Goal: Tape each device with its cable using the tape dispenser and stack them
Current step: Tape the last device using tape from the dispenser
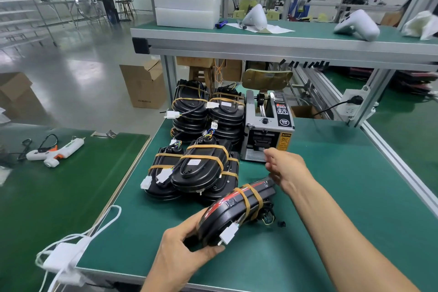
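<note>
Glue gun: far off to the left of my left hand, lying on the neighbouring green table with its black cord beside it.
White cable: left of my left hand, looping over the near-left corner of my table down to a white adapter.
Left hand: curled around the near end of the device, thumb on the near side, fingers over the top edge.
Device: black with a red stripe, tilted up off the table, running from my left hand toward my right; two bands of tan tape circle its far half.
Cable: bundled against the underside of the device, mostly hidden; its white connector sticks out just right of my left thumb.
Taped devices: beyond my left hand, black housings each bound with tan tape and trailing white plugs, piled several deep in two rows; the nearest one lies tilted across its neighbours.
Right hand: beyond and right of the device, fingers loosely spread, reaching at the tape dispenser's outlet; I cannot tell whether the fingertips pinch a strip of tape.
Tape dispenser: directly past my right hand's fingertips, a grey box with a black control panel and yellow warning label, standing just right of the piles.
Wall socket: far right of my right hand, on the aluminium frame, black plug in it.
</note>
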A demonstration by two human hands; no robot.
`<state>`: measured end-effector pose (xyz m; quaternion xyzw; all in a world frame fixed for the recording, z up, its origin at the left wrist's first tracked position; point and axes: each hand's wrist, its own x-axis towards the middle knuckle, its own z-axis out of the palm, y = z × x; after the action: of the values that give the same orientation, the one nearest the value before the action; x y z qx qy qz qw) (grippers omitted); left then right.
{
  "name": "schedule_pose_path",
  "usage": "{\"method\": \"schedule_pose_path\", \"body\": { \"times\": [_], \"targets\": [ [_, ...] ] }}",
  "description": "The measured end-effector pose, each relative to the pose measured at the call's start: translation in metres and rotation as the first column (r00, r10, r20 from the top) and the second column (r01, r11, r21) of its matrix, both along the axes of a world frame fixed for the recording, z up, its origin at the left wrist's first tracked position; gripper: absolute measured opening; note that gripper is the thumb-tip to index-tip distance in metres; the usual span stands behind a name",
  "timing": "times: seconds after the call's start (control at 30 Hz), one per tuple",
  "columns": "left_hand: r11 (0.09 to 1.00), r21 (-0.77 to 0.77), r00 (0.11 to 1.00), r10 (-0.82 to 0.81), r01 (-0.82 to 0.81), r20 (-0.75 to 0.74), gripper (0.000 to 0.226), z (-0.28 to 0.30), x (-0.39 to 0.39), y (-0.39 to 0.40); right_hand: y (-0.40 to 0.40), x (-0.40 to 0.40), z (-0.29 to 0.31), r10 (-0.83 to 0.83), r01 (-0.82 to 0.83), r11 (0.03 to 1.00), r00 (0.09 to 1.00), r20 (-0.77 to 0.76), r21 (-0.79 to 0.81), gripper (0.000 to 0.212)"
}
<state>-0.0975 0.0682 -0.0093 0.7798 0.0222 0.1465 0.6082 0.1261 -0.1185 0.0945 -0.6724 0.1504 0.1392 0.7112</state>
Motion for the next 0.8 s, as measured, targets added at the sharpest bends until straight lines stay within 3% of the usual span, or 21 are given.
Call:
{"method": "schedule_pose_path", "body": {
  "times": [0.13,0.27,0.43,0.8],
  "targets": [
    [1.0,-0.012,1.0,-0.004,0.004,-0.013,0.074,-0.001,0.0,-0.001,-0.024,-0.071,0.031,0.247,-0.236,0.969,0.938,0.241,-0.076,0.013],
    [1.0,0.013,1.0,-0.017,0.017,-0.018,0.072,0.0,-0.001,-0.001,-0.023,-0.122,0.041,0.429,-0.385,0.903,0.834,0.347,-0.191,0.012],
    [1.0,0.013,0.999,-0.009,0.009,-0.033,0.074,-0.001,0.0,-0.002,-0.015,-0.134,0.025,0.506,-0.379,0.847,0.792,0.343,-0.374,0.011],
    [1.0,-0.003,0.999,-0.003,0.003,-0.034,0.074,-0.004,0.001,-0.001,-0.011,-0.136,0.023,0.525,-0.396,0.831,0.789,0.319,-0.39,0.016]
  ]
}}
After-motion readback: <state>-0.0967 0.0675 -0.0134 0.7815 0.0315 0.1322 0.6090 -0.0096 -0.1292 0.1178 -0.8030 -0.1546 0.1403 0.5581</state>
